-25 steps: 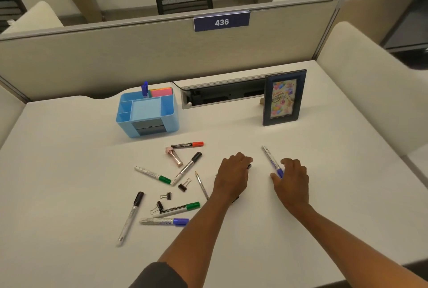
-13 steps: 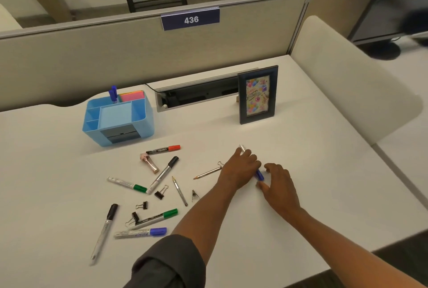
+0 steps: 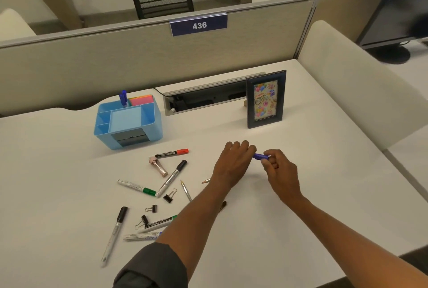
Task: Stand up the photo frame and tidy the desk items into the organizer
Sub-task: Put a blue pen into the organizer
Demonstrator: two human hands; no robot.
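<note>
My two hands meet just in front of the upright photo frame (image 3: 265, 99), both on one blue-capped marker (image 3: 261, 156). My right hand (image 3: 279, 169) pinches its capped end; my left hand (image 3: 234, 163) curls over the barrel, hiding most of it. The blue organizer (image 3: 128, 123) sits well to the frame's left, with a blue pen (image 3: 123, 99) already standing in it. Other markers and binder clips lie scattered left and forward of the frame. Risks, as I judge them: the cap could pull off between my hands, or my left forearm, crossing the scattered markers, could sweep one away.
</note>
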